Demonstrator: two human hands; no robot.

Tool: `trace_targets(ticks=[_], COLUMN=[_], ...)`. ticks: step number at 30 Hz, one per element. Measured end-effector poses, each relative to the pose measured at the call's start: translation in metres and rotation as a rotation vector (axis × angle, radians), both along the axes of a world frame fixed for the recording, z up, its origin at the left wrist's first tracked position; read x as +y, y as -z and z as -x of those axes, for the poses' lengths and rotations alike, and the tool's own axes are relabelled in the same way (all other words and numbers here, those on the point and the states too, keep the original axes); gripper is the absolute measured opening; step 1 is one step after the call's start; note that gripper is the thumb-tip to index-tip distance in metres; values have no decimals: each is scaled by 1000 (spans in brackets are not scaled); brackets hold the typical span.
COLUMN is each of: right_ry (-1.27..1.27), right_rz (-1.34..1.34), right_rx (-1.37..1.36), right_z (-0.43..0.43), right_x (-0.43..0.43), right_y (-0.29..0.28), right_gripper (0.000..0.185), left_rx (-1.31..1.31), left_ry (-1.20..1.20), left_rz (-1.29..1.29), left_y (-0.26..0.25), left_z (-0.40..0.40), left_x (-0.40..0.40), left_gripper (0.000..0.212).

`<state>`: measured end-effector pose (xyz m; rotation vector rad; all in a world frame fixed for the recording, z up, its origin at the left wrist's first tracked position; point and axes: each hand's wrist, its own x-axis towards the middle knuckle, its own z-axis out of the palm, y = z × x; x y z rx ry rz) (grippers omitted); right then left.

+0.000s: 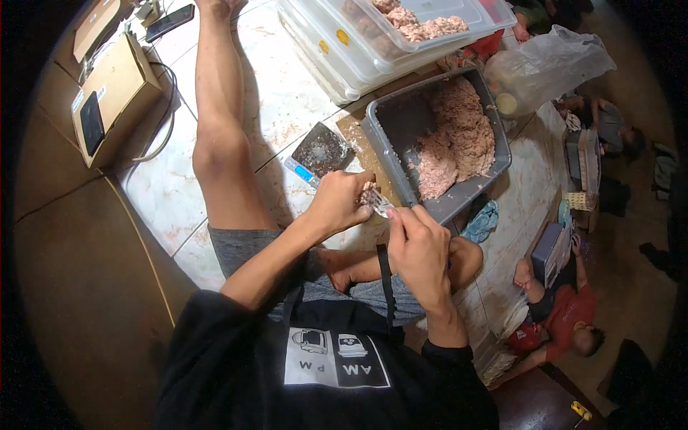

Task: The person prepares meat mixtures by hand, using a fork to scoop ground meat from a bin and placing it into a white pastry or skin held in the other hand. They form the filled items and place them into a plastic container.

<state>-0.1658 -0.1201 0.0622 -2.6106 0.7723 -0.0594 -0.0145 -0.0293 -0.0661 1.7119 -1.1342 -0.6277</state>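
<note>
My left hand (341, 201) curls around a small lump of minced meat (367, 196), partly hidden by the fingers. With my right hand (422, 242) I grip a small clear plastic utensil (381, 205), apparently a fork, whose end touches the lump. Just beyond my left hand lies a digital scale (321, 151) with a lit blue display and meat residue on its dark plate. A grey plastic tub (400, 115) stands ahead to the right. Pinkish minced meat (457, 140) is heaped along its right side.
Clear plastic containers (328, 59), the top one holding meat portions (424, 26), stand beyond the tub. A clear plastic bag (548, 70) and a blue crumpled bag (482, 221) lie to the right. Cardboard box (115, 102) with phone and cables is left. Other people (570, 317) sit at right.
</note>
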Motion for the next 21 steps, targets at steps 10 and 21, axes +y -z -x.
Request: trace_targets(ticks=[10,21], right_ry=[81,240], right_rz=[-38,405], right_rx=[-139,459], right_z=[1,34], right_x=[-16,-175], right_y=[-4,71], right_gripper=[22,21], left_rx=[-154,628], left_ry=[-70,-91], left_rz=[-65,176], left_y=[11,2], left_z=[-4,-9], left_x=[-6,0], left_gripper=[26,35])
